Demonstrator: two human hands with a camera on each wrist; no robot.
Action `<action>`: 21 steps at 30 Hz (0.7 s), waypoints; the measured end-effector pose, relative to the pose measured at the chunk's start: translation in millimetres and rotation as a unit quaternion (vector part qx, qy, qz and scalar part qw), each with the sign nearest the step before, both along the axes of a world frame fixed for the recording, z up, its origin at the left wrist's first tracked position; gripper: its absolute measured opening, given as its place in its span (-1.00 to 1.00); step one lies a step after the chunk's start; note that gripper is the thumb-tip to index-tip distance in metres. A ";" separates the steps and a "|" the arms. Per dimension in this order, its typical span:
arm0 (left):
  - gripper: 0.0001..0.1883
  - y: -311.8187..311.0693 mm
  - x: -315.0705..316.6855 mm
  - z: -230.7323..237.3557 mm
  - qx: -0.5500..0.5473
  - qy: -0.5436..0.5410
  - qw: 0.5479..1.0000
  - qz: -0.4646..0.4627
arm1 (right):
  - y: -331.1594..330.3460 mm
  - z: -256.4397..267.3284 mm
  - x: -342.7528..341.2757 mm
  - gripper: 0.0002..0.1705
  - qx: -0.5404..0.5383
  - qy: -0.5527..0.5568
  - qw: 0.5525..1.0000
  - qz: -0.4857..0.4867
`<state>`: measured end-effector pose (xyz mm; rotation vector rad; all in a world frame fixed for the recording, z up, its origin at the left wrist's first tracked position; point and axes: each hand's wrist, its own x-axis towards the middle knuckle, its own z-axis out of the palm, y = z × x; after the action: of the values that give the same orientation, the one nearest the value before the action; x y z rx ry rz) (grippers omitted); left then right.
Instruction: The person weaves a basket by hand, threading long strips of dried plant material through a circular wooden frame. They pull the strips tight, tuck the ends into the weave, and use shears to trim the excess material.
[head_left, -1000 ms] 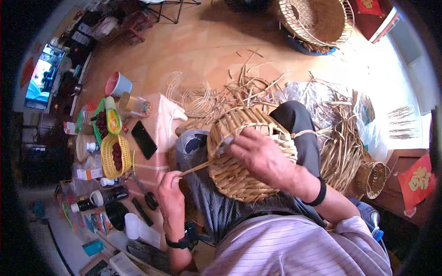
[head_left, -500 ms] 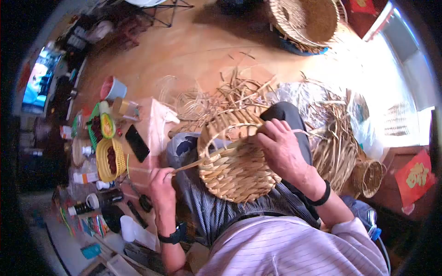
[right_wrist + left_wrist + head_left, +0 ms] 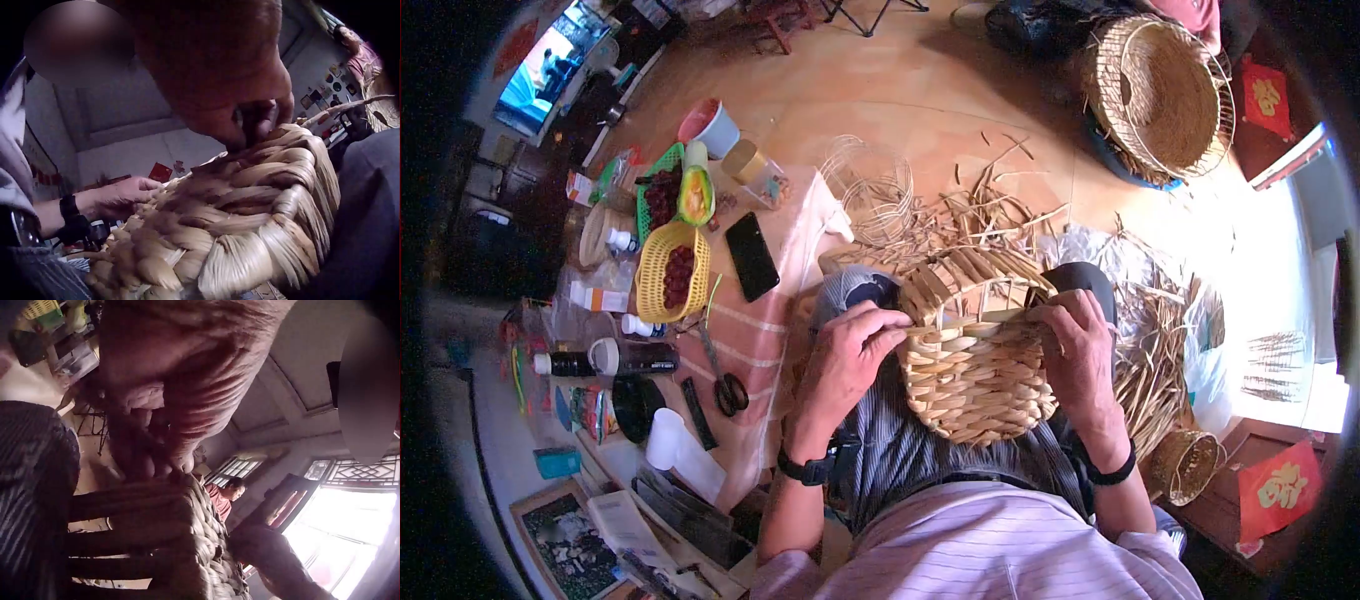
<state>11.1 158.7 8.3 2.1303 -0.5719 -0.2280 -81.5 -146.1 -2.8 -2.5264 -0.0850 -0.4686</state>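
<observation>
A woven basket piece of thick plaited strands lies in the person's lap, with flat slats curving along its far side. At its upper left corner the left hand pinches the rim between thumb and fingers. The right hand grips the opposite upper corner with curled fingers. The right wrist view shows the plaited surface close up, with the right hand over its edge and a loose strand beside the fingertips. In the left wrist view, the left hand's fingertips meet the woven edge.
On the left, a cloth-covered table holds a phone, scissors, a yellow basket and bottles. Loose dry strands lie to the right. Large baskets stand at the upper right, near another person.
The left hand has come up to the basket piece's left corner, and the strand stretched from it no longer shows. The right hand has moved to the right corner. The head view has shifted.
</observation>
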 end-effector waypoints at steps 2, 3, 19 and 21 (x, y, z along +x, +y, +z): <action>-0.82 2.2 4.8 -4.8 0.002 -0.028 1.000 -0.004 | 2.9 -0.4 -0.3 -0.63 -0.010 -0.001 1.000 -0.007; -0.82 2.5 6.5 -4.9 0.003 -0.042 0.999 -0.006 | 5.0 1.5 -0.9 -0.61 -0.022 0.005 1.000 -0.015; -0.76 -20.8 29.5 -44.3 -0.303 0.391 0.869 0.002 | 8.3 -7.5 -2.1 -0.55 -0.012 0.018 1.000 -0.022; -0.79 -19.3 32.4 -40.9 -0.279 0.415 0.866 -0.012 | 8.4 -7.9 -1.9 -0.55 -0.018 0.021 0.999 -0.024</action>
<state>43.5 139.5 -32.6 1.2792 -0.1135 -0.8342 -83.4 -137.7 -10.6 -2.5767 -0.0161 -0.4375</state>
